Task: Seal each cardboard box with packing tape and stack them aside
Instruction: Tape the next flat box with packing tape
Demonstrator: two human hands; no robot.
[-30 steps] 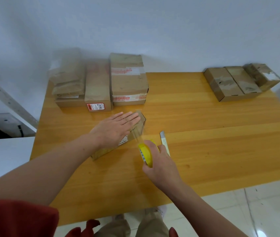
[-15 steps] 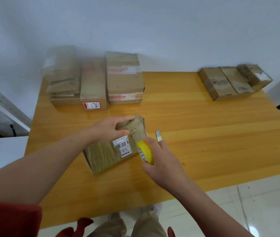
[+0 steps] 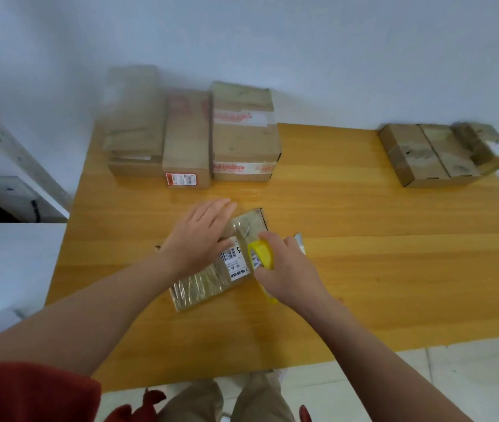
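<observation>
Mid-table, a bit toward the near edge, lies the small brown cardboard box (image 3: 199, 287), flat and skewed diagonal to the table's sides. It has a white barcode label (image 3: 236, 263) up top, and its near end is glossy w/ clear tape.

Left hand (image 3: 199, 236) rests palm-down on the box's far-left part, fingers straight and close together, tips reaching past the box edge. Prob. there to pin the box so it won't slide or lift while tape gets pulled.

Right hand (image 3: 287, 269) grips the yellow roll of clear packing tape (image 3: 261, 254) just beside the label, fingers curled round the roll. Roll stands on edge, low and close to the box top, which suits laying a strip along it. Can't tell if a strip actually bridges roll and box; clear tape, too faint.

Just behind the right hand a small silvery blade-like tool (image 3: 300, 240) lies on the light wooden table (image 3: 379, 284), within reach, likely for cutting.

Along the wall at back left is a group of larger brown cardboard boxes (image 3: 242, 138), side by side, some stacked. At back right, well apart, is a row of three small brown boxes (image 3: 430, 156) touching each other. Which group counts as done, can't say. A red sleeve (image 3: 29, 391) shows on the left arm.
</observation>
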